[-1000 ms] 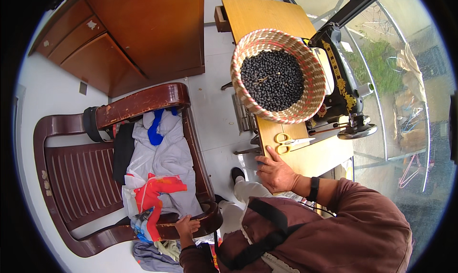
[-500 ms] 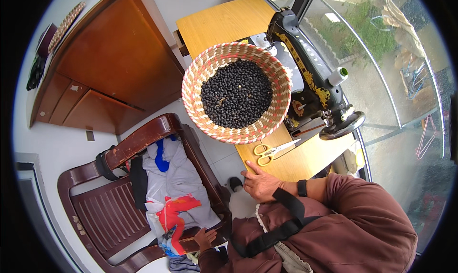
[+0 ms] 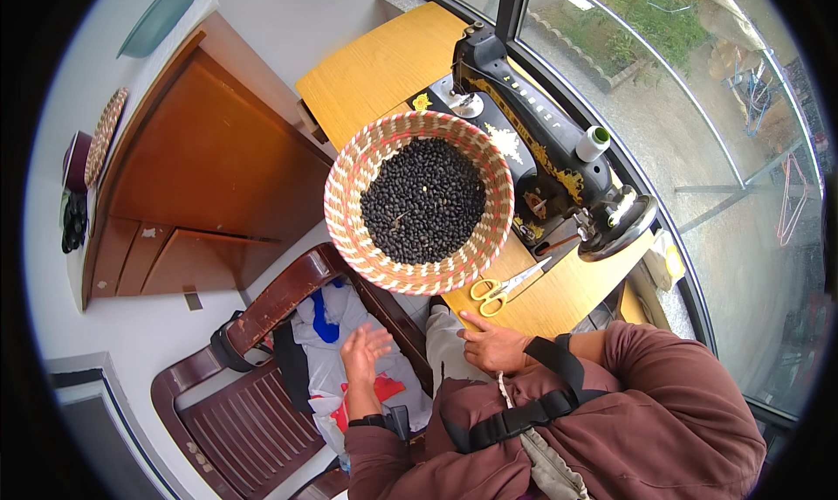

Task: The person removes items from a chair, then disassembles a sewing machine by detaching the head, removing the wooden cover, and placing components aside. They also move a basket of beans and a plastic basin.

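Observation:
A woven basket [image 3: 345,159] with a red, tan and white pattern stands at the table's left edge, holding many small black beans [image 3: 423,200]. My left hand [image 3: 363,357] is raised over the chair, fingers apart and nothing in it, below the basket's near side. My right hand [image 3: 494,348] rests by the near edge of the wooden table [image 3: 559,299], its index finger stretched out and its other fingers partly bent, with nothing visible in it. Just beyond that finger lie scissors [image 3: 494,296] with yellow handles, their blades pointing right toward the sewing machine.
A black sewing machine [image 3: 541,124] with gold decoration and a white thread spool [image 3: 593,144] stands behind the basket, beside the window. To the left is a dark wooden chair [image 3: 253,426] with grey, blue and red clothes [image 3: 349,325] on it. Farther back stands a brown cabinet [image 3: 209,151].
My left hand has risen from low by the chair's clothes to above them, fingers spread. My right hand stays at the table edge. The view has shifted; basket and scissors look unmoved on the table.

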### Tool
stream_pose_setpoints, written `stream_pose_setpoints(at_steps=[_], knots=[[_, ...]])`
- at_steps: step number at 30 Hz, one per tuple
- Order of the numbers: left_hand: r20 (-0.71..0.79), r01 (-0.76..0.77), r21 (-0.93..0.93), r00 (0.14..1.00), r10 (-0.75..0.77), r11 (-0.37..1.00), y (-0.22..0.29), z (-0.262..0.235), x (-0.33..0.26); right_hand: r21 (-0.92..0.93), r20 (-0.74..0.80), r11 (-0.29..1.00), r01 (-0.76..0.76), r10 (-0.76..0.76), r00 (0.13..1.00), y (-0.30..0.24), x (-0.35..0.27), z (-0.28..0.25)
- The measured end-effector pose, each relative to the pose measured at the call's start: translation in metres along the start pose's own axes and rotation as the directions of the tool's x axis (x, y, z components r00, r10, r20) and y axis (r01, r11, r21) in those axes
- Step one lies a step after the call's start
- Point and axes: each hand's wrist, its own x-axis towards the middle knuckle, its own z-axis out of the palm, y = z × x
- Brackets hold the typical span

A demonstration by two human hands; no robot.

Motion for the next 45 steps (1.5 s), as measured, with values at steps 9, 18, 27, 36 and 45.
stream_pose_setpoints(at_steps=[9,18,27,36,45], knots=[[0.548,-0.072,-0.141,0.825,0.139,0.987,0.149,0.103,-0.005,0.056,-0.051,0.998,0.02,-0.017,0.999,0.005,0.0,0.014],[0.328,-0.077,-0.126,0.938,0.115,0.989,0.164,0.124,0.014,0.182,-0.09,0.983,-0.011,0.027,0.996,0.005,-0.004,0.024],[0.292,-0.107,-0.146,0.945,0.146,0.984,0.154,0.119,0.02,0.14,-0.188,0.99,-0.03,0.056,0.98,0.005,-0.015,0.051],[0.181,-0.067,-0.248,0.977,0.114,0.966,0.194,0.099,0.08,0.206,-0.173,0.977,-0.061,0.098,0.98,0.004,-0.01,0.053],[0.35,-0.127,-0.272,0.91,0.222,0.954,0.258,0.155,0.178,0.137,-0.236,0.989,-0.06,0.092,0.967,0.001,-0.01,0.053]])
